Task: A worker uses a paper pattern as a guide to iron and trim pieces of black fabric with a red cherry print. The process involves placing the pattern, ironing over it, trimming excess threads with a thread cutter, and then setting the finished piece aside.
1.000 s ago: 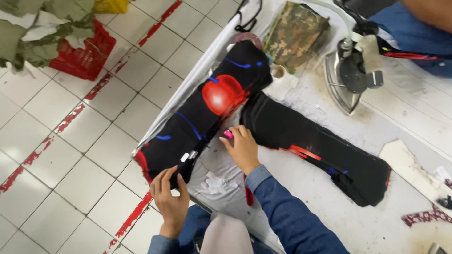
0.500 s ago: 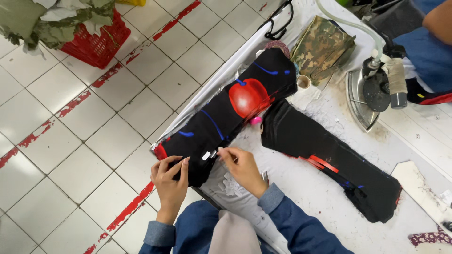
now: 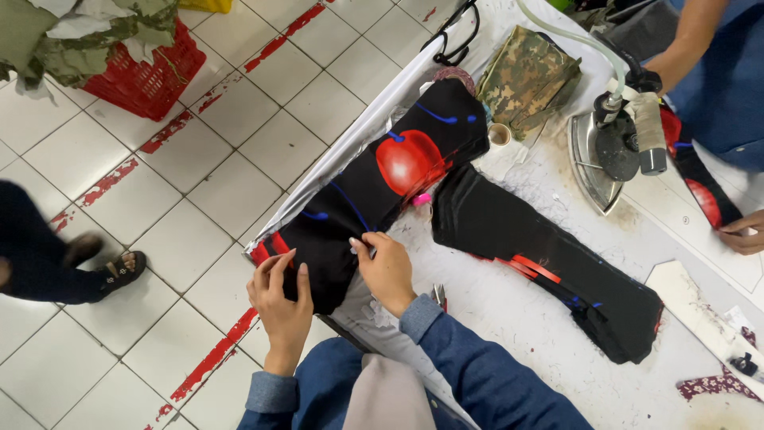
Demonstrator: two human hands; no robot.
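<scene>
My left hand (image 3: 280, 296) and right hand (image 3: 387, 271) now both sit at the near end of the black garment piece (image 3: 374, 187) with its red apple print, which lies along the padded worktop (image 3: 509, 318) edge; a second ago the right hand rested farther up. Each grip pinches the hem, so the work has shifted to this end. A second black piece (image 3: 549, 263) lies beside it, the iron (image 3: 617, 151) beyond.
</scene>
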